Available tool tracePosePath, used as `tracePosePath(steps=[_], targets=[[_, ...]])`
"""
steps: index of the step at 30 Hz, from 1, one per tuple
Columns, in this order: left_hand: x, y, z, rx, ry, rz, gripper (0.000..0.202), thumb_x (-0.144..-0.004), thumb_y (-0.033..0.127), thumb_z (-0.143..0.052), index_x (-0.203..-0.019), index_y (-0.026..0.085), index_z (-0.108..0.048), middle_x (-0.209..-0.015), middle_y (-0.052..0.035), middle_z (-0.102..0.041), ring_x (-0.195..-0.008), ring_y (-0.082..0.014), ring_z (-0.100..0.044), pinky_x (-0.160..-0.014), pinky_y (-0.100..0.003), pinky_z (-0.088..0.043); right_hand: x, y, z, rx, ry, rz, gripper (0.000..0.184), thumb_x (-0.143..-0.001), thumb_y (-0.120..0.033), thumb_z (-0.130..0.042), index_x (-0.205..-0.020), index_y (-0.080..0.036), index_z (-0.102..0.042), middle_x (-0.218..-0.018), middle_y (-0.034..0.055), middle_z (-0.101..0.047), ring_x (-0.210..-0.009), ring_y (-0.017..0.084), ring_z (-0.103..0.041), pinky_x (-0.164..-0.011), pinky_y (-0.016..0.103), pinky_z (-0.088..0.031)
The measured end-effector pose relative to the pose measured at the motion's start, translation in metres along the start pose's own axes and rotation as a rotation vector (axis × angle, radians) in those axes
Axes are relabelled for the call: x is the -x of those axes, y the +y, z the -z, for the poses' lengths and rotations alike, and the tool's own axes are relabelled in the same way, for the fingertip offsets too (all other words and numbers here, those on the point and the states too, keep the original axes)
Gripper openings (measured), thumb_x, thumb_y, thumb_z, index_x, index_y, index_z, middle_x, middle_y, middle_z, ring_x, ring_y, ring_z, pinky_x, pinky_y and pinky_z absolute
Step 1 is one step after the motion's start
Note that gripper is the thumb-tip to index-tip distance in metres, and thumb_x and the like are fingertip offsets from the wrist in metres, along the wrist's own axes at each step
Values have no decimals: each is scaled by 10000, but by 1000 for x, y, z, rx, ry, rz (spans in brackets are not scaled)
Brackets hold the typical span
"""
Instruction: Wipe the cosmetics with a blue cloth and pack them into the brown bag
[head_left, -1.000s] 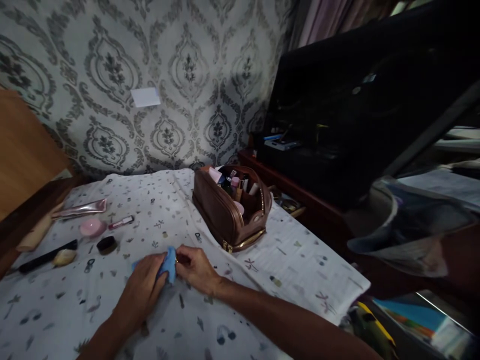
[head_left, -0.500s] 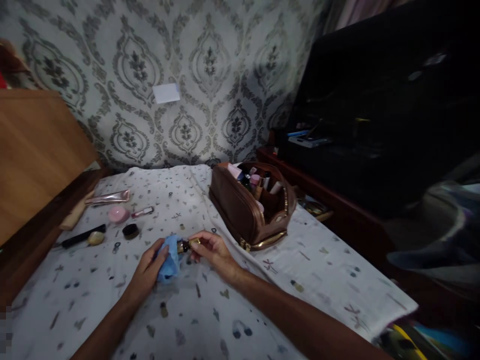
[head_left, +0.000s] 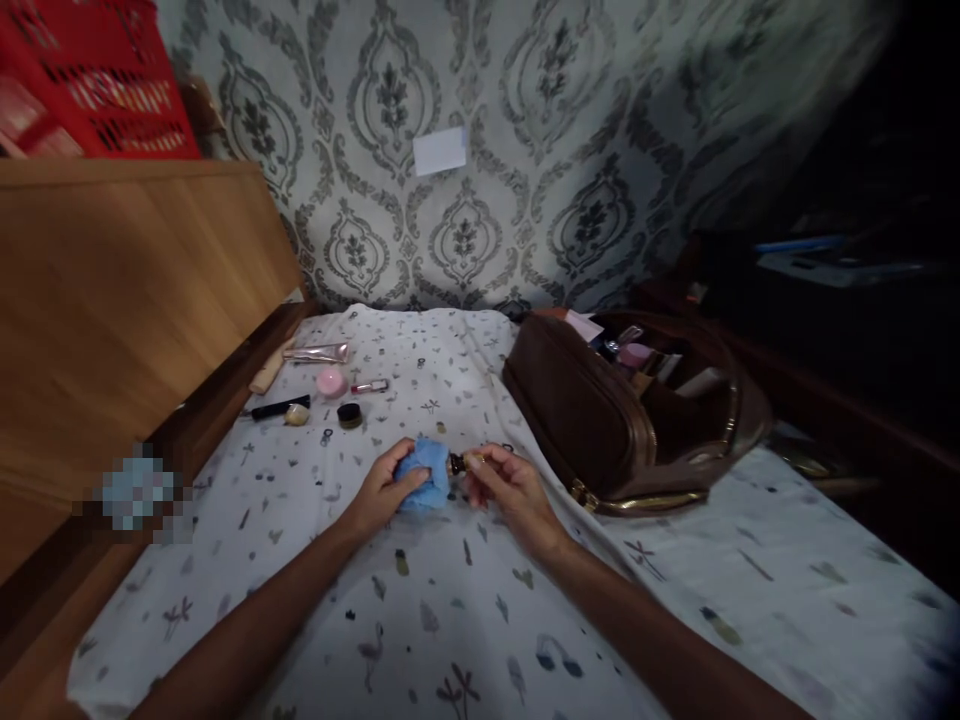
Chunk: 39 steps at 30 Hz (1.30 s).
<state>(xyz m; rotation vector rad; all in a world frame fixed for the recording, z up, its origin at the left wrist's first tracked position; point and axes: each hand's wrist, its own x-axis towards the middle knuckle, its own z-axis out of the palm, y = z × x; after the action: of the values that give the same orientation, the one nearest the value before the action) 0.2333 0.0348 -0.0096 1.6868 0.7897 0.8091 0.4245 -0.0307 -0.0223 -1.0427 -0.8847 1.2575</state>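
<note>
My left hand point(head_left: 390, 488) is closed on a light blue cloth point(head_left: 426, 488) wrapped round one end of a small cosmetic item with a dark and gold neck point(head_left: 457, 463). My right hand point(head_left: 510, 490) pinches the gold end of that same item; its exact kind is too small to tell, and the cloth hides the rest of it. Both hands are just above the patterned white sheet point(head_left: 420, 640). To the right of my right hand stands a brown cosmetic bag point(head_left: 577, 410), unzipped, with several cosmetics inside.
Beyond my left hand lie a black-lidded jar point(head_left: 349, 415), a pink jar point(head_left: 331, 382), a lipstick-like item point(head_left: 370, 386), a shiny pink tube point(head_left: 319, 353), a beige tube point(head_left: 271, 368) and a black stick point(head_left: 279, 408). A wooden cabinet point(head_left: 135, 270) carries a red basket point(head_left: 135, 90).
The view has turned left, so everything sits further right and more of the red basket shows. Both hands keep hold of the cloth and the small gold-ended item.
</note>
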Motion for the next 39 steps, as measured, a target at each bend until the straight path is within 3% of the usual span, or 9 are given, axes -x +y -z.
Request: tracePosePath(steps=[7,14,19,25,31,36,39], targets=[[1,3,-2,64,-42,38,360,-764,430,-695,-971,175,-549,-839,9,-524,-776,-147,-497,-694,-247,-415,0,-7,-5,-158,26,-105,489,-543,-477,-940,-854,-171,-720,-655,-8,-654,-533,86,-538,-510,210,-427],[6,0,-1,-29,-55,5,366,-783,460,-705,-810,205,-444,-722,62,-396,-665,-101,-408,-596,-223,-338,-2,-7,-4,-164,62,-226,478,-449,-383,-984,-852,-219,-784,-791,18,-686,-596,93,-549,-519,190,-507],[12,1,3,-109,-81,-42,388,-833,510,-669,-803,219,-414,-667,78,-401,-628,-99,-403,-572,-224,-326,-5,-3,-4,-97,69,-249,472,-464,-451,-961,-855,-257,-781,-874,40,-726,-734,177,-658,-652,264,-602],[14,3,3,-191,-113,-70,360,-880,436,-657,-811,230,-369,-637,88,-392,-596,-92,-447,-554,-213,-316,-3,0,-6,-10,34,-178,464,-502,-536,-927,-843,-278,-748,-935,47,-731,-844,240,-693,-676,308,-610],[15,4,-1,-233,-89,-78,307,-900,424,-597,-798,221,-392,-635,79,-408,-617,-97,-452,-584,-211,-337,0,-1,-8,-23,-49,-106,413,-644,-542,-870,-914,-262,-732,-883,36,-705,-793,204,-662,-672,313,-570],[16,0,-6,-268,-31,-80,298,-917,419,-487,-726,218,-379,-602,73,-366,-584,-100,-401,-566,-221,-322,2,-3,-8,-79,-21,-95,501,-566,-529,-916,-911,-213,-739,-763,-1,-663,-644,117,-569,-608,242,-482],[15,-3,-5,-258,72,-58,277,-910,428,-492,-749,222,-401,-607,75,-360,-571,-104,-383,-546,-220,-311,1,-1,-6,-3,-3,-101,515,-565,-574,-889,-850,-173,-734,-701,-3,-634,-577,94,-497,-525,222,-382]])
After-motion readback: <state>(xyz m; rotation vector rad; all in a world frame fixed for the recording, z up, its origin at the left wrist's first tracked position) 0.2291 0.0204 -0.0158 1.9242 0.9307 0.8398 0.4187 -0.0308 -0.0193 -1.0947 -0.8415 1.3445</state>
